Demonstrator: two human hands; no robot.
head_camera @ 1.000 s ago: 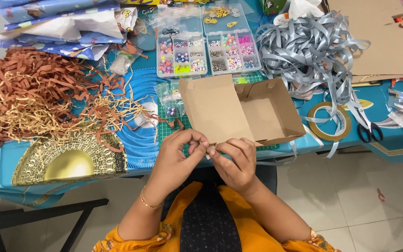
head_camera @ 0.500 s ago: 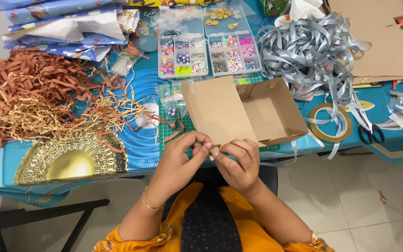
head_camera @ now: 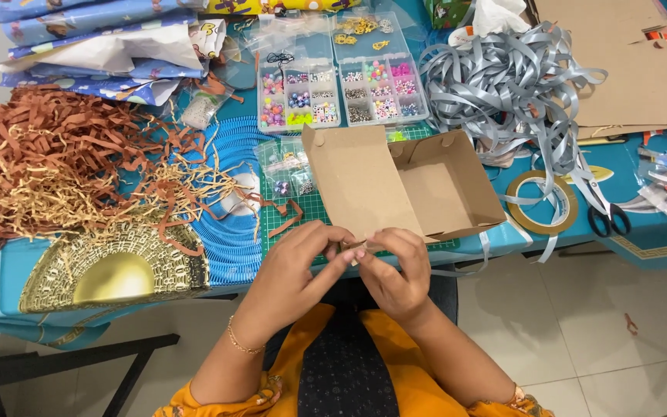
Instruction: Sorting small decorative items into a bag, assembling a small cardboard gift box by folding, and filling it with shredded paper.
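A blue table (head_camera: 658, 166) is crowded from edge to edge: a heap of brown and tan paper shred (head_camera: 55, 166) on the left, a tangle of silver ribbon (head_camera: 503, 85) on the right, and a gold fan-shaped plate (head_camera: 113, 266) at the near left edge. At the middle stands an open cardboard box (head_camera: 403, 189) on a green mat (head_camera: 291, 224), its lid flap raised and its inside bare as far as can be seen. Behind it lie two clear bead trays (head_camera: 341, 89), with a tape roll (head_camera: 542, 202) and scissors (head_camera: 602, 208) to its right. Just before the box's near edge the left hand (head_camera: 295, 270) and right hand (head_camera: 391, 270) meet, fingertips pinched together on a small pale piece (head_camera: 354, 251) too tiny to name. Judging by this, the box is folded up but still unfilled, with shred, ribbon and beads all lying outside it.
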